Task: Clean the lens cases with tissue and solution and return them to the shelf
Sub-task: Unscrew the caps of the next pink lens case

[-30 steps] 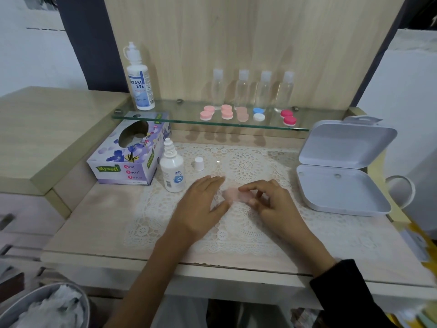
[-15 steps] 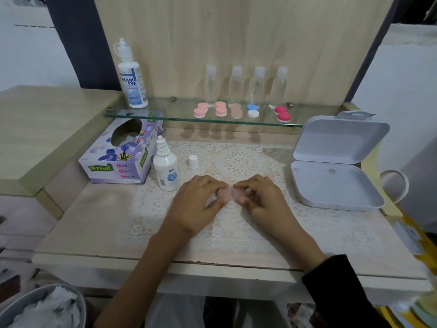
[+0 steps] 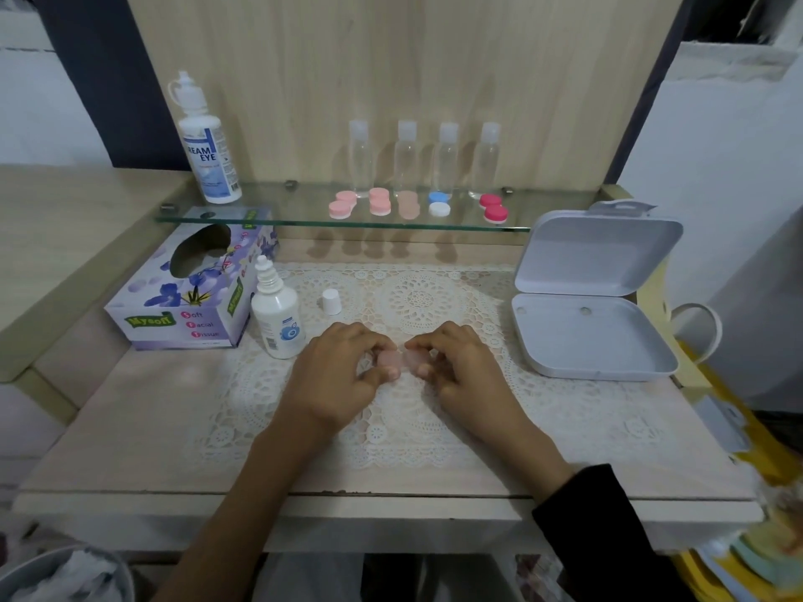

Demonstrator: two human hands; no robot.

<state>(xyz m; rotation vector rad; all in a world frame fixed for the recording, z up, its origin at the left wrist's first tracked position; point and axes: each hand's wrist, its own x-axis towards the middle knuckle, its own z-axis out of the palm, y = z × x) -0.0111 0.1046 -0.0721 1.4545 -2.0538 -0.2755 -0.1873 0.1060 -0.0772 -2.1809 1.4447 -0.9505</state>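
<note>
A pale pink lens case (image 3: pixel 399 360) lies on the lace mat (image 3: pixel 417 297), pinched at its two ends by my left hand (image 3: pixel 339 375) and my right hand (image 3: pixel 465 375). Fingers cover most of it. The small solution bottle (image 3: pixel 277 321) stands uncapped just left of my left hand, its white cap (image 3: pixel 331 301) on the mat behind. The purple tissue box (image 3: pixel 191 293) sits further left. On the glass shelf (image 3: pixel 278 215) rest several more lens cases: pink ones (image 3: pixel 342 205), a peach one (image 3: pixel 407 205), a blue-and-white one (image 3: pixel 439 203) and a red one (image 3: pixel 493 208).
A tall solution bottle (image 3: pixel 205 143) stands at the shelf's left end, with several clear travel bottles (image 3: pixel 423 156) behind the cases. An open white plastic box (image 3: pixel 593 306) sits at right. A bin of used tissue (image 3: pixel 65 575) is at lower left.
My left hand's fingers have curled from lying flat to pinching the pink case's left end. Both hands now grip it closely together on the mat.
</note>
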